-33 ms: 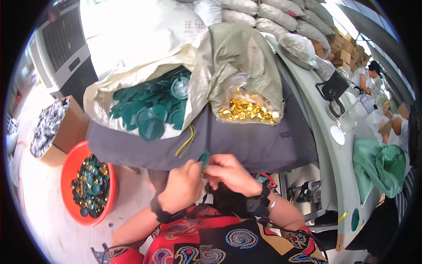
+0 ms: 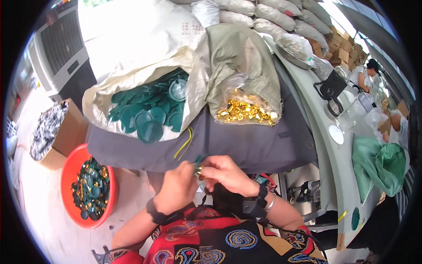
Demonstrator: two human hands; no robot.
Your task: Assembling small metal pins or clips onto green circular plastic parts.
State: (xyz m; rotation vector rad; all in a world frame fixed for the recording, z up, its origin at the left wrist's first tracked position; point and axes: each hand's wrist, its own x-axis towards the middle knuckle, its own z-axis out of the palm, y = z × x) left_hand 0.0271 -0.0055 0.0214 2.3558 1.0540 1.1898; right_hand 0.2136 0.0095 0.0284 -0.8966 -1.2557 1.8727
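Head view, places given from the white sack (image 2: 196, 57). Both hands are on its near side, level with its right end. Left hand (image 2: 178, 185): fingers clamped on a green disc (image 2: 198, 159), mostly hidden, its edge sticking up. Right hand (image 2: 226, 174): thumb and forefinger together on a gold piece (image 2: 199, 170) at that disc; exact contact too small to tell.

White sack lies open on a dark cloth-covered bench (image 2: 250, 147), loose discs (image 2: 149, 116) heaped in its mouth. Touching it on the right, a grey-green sack (image 2: 241, 53) with shiny gold bits (image 2: 246, 113). Yellow strips (image 2: 188, 143) just off its near right edge. To its near left, on the floor, a red tub (image 2: 67, 185) of mixed discs and gold bits; left of it, a cardboard box (image 2: 70, 136). Far right of it, a green bag (image 2: 376, 163); beyond that, a co-worker (image 2: 364, 79).
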